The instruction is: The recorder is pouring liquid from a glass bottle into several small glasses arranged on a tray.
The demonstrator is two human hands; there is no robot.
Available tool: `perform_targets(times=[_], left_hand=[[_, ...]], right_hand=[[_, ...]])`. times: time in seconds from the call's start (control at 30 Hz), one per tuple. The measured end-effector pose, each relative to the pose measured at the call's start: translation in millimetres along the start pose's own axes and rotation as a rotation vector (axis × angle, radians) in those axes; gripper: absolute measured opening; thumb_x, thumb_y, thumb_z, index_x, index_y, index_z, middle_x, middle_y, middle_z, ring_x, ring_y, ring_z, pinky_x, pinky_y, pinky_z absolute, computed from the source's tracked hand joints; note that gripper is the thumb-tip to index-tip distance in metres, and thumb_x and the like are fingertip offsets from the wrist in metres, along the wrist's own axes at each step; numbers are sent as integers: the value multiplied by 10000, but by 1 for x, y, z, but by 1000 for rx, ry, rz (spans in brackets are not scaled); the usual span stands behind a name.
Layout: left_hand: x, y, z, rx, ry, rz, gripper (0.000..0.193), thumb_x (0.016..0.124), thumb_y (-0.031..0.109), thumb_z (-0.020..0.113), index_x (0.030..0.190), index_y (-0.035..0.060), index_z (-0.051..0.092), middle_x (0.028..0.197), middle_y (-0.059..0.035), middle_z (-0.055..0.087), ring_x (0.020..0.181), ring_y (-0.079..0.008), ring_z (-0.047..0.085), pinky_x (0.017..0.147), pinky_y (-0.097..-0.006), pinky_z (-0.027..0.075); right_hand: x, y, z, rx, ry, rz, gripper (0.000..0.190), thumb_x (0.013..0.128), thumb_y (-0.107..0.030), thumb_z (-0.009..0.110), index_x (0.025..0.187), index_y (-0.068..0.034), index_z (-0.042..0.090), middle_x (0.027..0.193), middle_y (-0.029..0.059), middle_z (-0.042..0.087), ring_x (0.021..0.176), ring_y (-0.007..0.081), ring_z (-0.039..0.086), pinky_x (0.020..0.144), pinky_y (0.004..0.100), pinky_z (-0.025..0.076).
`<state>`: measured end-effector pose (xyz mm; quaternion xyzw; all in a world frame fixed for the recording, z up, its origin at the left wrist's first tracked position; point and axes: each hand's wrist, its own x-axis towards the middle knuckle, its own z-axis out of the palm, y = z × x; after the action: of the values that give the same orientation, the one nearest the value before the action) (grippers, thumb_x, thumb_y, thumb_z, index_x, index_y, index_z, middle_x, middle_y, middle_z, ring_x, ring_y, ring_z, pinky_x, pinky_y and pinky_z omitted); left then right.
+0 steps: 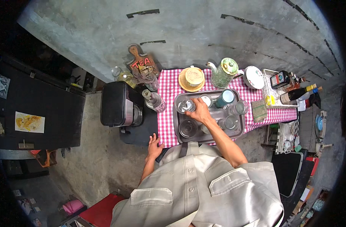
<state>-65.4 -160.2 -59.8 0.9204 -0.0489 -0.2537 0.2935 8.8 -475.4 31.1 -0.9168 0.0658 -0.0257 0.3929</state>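
Observation:
My right hand [200,111] has its thumb and fingers around a clear glass [186,106] at the back left of a grey serving tray [176,124]. Just behind that hand is a white-topped round container [206,100], with a teal cup [227,97] to its right. Clear glasses [232,122] stand on the tray's right side, and a dark glass bowl [188,128] sits at its front left. My left hand [155,147] rests at the front left edge of the table on a pink checked cloth [167,124], with fingers apart and nothing held.
Left of the tray are a glass bottle [153,101] and a black coffee maker [116,103]. Behind it stand a yellow lidded cup [193,78] and a green teapot [224,73]. To the right are stacked bowls [254,77], a folded cloth [259,111] and a basket [283,105] of bottles.

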Motion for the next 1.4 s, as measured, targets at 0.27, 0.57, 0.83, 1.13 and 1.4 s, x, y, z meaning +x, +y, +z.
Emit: perform_targets(times=[0.27,0.57,0.83,1.13,1.4], left_hand=[[-15,3,5,-100,336,16,227,764,150,647,975,72,675,925,-118,669,820,-271,630,767,-363,496],[-36,-100,94,-345,-38,-79,247,830,323,632,969,129,691,880,-92,687,848,-221,651,772,-326,496],[-45,-110,95,-406,3,-255,323,826,357,637,995,84,677,935,-97,682,910,-223,641,799,-333,488],[-41,-116,91,-460,-45,-289,302,815,339,648,997,100,682,950,-81,686,912,-199,640,815,-313,482],[-40,-137,107,-548,-24,-301,260,808,295,649,988,112,691,935,-64,689,902,-166,635,812,-302,479]], right_hand=[[-2,-5,-1,22,17,12,659,584,-222,793,1165,-16,561,1063,198,566,987,368,582,863,408,487],[1,-2,5,-22,41,-17,656,578,-267,800,1130,9,575,1013,180,581,933,334,591,814,397,486],[-1,-3,-1,-6,29,22,660,568,-253,800,1130,9,573,1033,181,577,953,337,584,830,396,485],[-1,-4,-1,6,12,42,687,580,-284,787,1162,4,563,1084,198,570,1013,349,576,885,392,476],[0,1,3,9,30,19,668,578,-269,781,1152,-1,570,1052,197,573,972,354,586,858,400,489]])
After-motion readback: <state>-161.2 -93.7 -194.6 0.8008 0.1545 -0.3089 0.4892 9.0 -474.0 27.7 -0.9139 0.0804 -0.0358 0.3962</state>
